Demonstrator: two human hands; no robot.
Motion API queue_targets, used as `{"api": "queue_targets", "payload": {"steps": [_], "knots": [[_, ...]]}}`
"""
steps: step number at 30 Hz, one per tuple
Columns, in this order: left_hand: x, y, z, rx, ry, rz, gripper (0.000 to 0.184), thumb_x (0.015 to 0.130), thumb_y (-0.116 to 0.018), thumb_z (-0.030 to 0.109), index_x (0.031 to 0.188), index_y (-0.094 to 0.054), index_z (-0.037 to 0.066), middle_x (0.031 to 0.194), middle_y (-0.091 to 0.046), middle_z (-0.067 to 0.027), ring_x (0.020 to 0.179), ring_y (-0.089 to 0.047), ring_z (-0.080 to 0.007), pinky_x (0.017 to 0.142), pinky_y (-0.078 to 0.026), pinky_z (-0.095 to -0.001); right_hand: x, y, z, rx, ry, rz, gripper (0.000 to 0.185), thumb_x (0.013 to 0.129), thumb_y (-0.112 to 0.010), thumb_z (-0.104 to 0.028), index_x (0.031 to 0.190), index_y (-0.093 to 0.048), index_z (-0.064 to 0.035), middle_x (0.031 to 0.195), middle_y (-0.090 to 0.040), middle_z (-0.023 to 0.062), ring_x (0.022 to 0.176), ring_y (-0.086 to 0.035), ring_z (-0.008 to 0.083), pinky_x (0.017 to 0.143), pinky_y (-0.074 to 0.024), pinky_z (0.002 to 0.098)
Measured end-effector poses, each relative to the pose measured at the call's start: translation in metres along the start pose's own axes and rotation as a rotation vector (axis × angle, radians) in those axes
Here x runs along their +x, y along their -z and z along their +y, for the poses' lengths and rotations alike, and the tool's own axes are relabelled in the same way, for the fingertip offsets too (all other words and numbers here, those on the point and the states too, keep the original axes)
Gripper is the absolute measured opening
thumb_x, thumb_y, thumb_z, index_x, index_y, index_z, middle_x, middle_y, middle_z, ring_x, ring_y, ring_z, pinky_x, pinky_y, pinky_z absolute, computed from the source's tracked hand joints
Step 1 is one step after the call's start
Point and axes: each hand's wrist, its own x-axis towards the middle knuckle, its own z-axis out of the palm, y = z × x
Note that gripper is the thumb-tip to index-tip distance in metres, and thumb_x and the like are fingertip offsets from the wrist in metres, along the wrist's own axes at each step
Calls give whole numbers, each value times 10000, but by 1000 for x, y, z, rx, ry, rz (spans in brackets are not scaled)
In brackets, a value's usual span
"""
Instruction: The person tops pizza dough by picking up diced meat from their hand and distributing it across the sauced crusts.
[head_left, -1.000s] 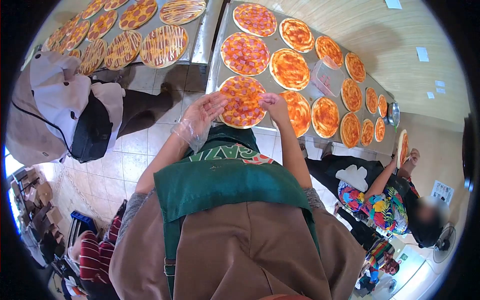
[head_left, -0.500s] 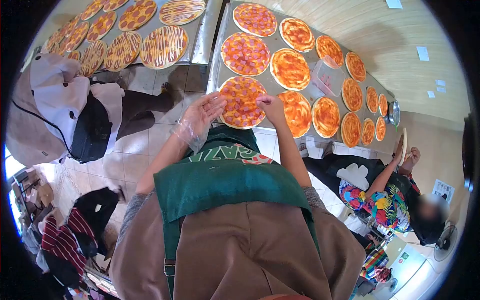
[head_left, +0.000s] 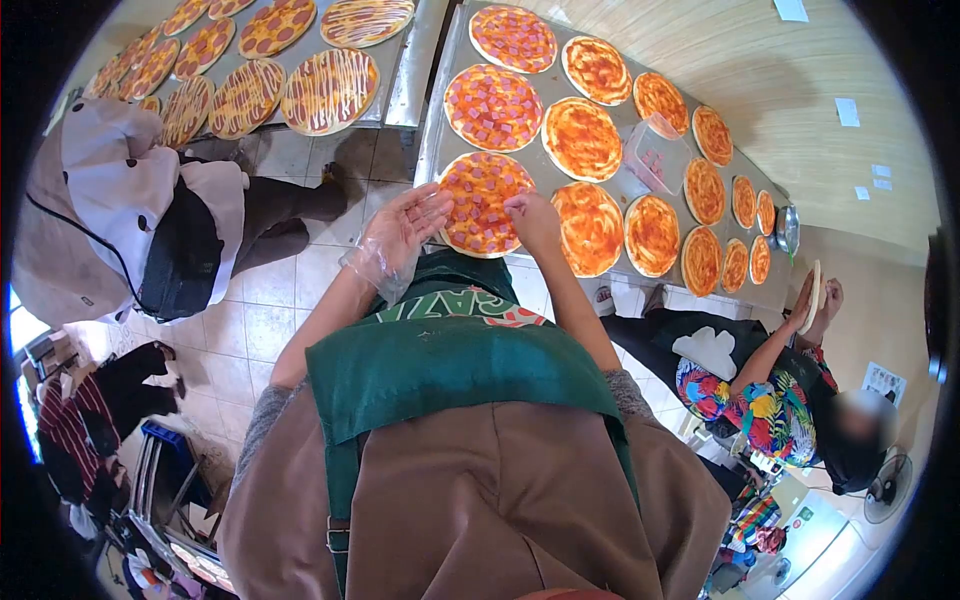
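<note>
The person's left hand is open, palm up, at the left edge of the near pizza on the desk, while the right hand, apart from it, bunches its fingertips over the right side; whether they pinch anything cannot be told. Diced pink topping dots this pizza, sauce-covered bases lie beside it, and a clear tub with pink pieces sits among them.
</note>
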Motion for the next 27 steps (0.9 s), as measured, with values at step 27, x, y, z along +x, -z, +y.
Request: {"api": "queue_targets", "payload": {"steps": [27], "knots": [[0, -1, -1, 1, -2, 20, 439, 1027, -486, 245, 1354, -492, -49, 1313, -603, -211, 1222, -608, -263, 1018, -521, -342, 21, 8, 6, 94, -19, 64, 128, 810, -686, -194, 877, -753, -108, 903, -728, 100, 914, -656, 312, 807, -530, 427]]}}
